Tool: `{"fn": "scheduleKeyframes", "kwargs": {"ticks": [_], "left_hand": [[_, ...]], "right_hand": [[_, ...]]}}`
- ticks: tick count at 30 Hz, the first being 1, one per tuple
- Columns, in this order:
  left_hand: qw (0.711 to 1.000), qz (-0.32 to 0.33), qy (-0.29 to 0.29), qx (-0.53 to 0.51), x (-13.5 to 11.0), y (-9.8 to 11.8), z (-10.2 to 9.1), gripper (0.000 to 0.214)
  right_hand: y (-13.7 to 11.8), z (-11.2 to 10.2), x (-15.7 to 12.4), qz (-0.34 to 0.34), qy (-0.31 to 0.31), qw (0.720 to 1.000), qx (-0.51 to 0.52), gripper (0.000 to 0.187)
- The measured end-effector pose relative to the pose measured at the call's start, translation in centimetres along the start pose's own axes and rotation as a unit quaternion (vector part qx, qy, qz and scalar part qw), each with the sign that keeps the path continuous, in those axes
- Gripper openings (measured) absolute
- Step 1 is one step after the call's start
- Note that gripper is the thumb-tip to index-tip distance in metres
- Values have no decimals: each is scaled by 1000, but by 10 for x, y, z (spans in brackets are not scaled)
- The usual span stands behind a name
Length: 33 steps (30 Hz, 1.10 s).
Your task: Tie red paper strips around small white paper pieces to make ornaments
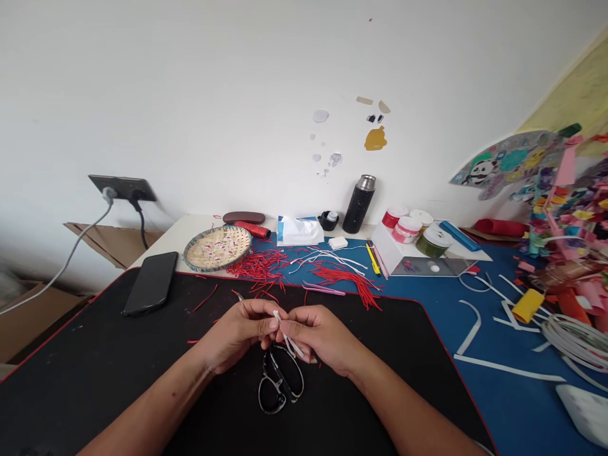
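Over the black mat (114, 373), my left hand (244, 332) and my right hand (320, 335) meet, fingertips pinched on a thin white cord (293, 346). A short end of it sticks up between the thumbs, and its loose strands hang under my right thumb. Both hands are closed on it; the exact grip point is partly hidden by the fingers. Just below them lies a pair of scissors (273, 396) with dark handles, its blades hidden under my hands. Short red cord pieces (259, 269) are heaped beyond my hands, beside several white cords (332, 256).
A woven basket (194, 250) holds small red-and-white pieces. A phone (151, 284) lies at the left. Behind stand a tissue pack (299, 231), a black flask (360, 206) and several lidded jars (434, 244) on a box. White strips (510, 367) and a cable coil (577, 339) lie right.
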State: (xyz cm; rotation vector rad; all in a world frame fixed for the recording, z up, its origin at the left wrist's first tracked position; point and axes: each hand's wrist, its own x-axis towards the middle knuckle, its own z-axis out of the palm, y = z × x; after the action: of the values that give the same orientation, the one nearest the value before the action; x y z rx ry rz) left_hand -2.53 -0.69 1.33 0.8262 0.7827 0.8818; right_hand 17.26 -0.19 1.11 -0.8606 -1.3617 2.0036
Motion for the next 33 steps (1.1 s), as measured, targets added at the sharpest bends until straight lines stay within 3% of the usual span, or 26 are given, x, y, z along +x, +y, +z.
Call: {"fn": "scheduleKeyframes", "kwargs": {"ticks": [6, 12, 18, 27, 33], "left_hand": [[1000, 23, -3, 4, 0, 1, 0, 28], [999, 19, 36, -15, 0, 1, -1, 33], [1000, 16, 15, 9, 1, -1, 0, 36], [997, 49, -9, 52, 1, 2, 2, 26], [996, 50, 41, 63, 1, 5, -3, 27]], "right_hand": [[-4, 1, -1, 14, -7, 1000, 22, 43], [-7, 4, -3, 22, -6, 999, 37, 41], [-6, 5, -2, 14, 16, 999, 47, 41], [-2, 3, 1, -8, 46, 998, -47, 48], [-2, 1, 1, -14, 70, 995, -75, 48]]}}
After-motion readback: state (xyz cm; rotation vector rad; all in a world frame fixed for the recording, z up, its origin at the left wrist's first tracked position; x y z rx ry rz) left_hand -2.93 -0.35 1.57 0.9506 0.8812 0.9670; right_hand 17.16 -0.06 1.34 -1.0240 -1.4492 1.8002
